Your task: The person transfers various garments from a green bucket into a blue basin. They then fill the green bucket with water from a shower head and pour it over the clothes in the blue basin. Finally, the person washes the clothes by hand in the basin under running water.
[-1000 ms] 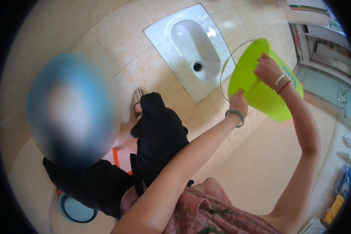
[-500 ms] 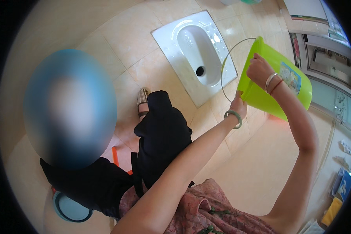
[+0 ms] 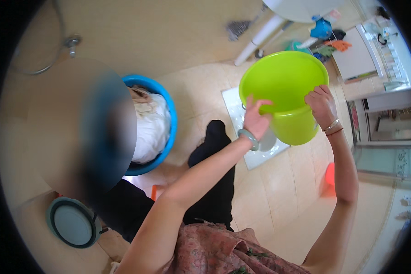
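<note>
A pale, glossy tiled floor (image 3: 265, 196) spreads below and around the grip. Partly hidden beneath the left hand and the bucket lies a white squat toilet (image 3: 258, 160). Well to the left of the grip stands a blue tub (image 3: 172, 123), with white cloth (image 3: 153, 130) heaped inside.

The bucket (image 3: 285, 82) itself is at the hands, its round mouth extending between and beyond them, above part of the toilet. It is bright lime green, with a smooth inner wall, a thick rounded rim and a body narrowing toward the base. It leans, so both its interior and part of its outer wall on the near side show.

Far to the left of the grip and nearer the body is a grey basin (image 3: 73, 223) with a darker rim.

The right hand (image 3: 322, 106) has its fingers curled over the rim, pinching it at the right. The left hand (image 3: 258, 119) is at the rim's near left, its fingers spread; how firmly they bear on the rim I cannot tell. Just behind the left hand sits a pale green bangle (image 3: 250, 139); behind the right, a silver bracelet (image 3: 331, 124) and a thin red cord (image 3: 335, 132).
</note>
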The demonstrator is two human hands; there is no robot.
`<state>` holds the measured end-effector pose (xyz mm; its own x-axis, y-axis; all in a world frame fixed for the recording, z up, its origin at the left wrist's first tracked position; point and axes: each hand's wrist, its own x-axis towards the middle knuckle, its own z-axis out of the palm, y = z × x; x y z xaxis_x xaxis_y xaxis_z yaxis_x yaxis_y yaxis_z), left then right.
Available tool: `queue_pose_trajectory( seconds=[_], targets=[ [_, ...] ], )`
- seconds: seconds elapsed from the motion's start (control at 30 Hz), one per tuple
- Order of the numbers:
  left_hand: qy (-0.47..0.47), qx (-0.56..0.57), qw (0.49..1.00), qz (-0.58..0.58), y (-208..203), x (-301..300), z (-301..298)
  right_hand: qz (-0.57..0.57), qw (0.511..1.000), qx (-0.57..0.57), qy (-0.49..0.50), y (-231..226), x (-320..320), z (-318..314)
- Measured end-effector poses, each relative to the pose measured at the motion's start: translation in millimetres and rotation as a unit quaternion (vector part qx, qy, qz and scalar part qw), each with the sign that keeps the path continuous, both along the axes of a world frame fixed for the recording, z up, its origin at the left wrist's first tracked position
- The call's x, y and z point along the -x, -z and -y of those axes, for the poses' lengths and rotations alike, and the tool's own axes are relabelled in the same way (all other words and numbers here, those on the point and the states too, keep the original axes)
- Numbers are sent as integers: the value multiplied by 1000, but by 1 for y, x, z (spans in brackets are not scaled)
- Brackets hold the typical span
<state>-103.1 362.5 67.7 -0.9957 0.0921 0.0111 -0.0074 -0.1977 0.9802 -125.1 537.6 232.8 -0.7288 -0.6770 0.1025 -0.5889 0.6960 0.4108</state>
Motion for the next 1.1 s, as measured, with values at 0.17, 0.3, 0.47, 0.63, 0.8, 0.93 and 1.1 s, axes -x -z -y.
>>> queue_pose_trajectory(
  seconds=[0.17, 0.3, 0.47, 0.63, 0.8, 0.93, 1.1],
  targets=[
    [-237, 91, 966, 54, -24, 29, 115, -45, 992, 73, -90, -30, 27, 86],
    [-163, -229, 912, 299, -30, 44, 221, -55, 975, 142, -161, -52, 48, 149],
    [-174, -285, 896, 293, -37, 25, 298, -10, 960, 180, -215, -62, 60, 226],
    [-187, -372, 861, 291, -35, 2, 394, 37, 952, 191, -236, -44, 66, 298],
    [-240, -353, 854, 298, -58, -9, 463, 68, 948, 198, -239, -34, 65, 357],
    [-235, -324, 883, 244, -75, -15, 528, 102, 948, 221, -207, -39, 59, 411],
    [-268, -298, 887, 228, -95, -9, 567, 152, 932, 277, -178, -29, 68, 449]
  ],
)
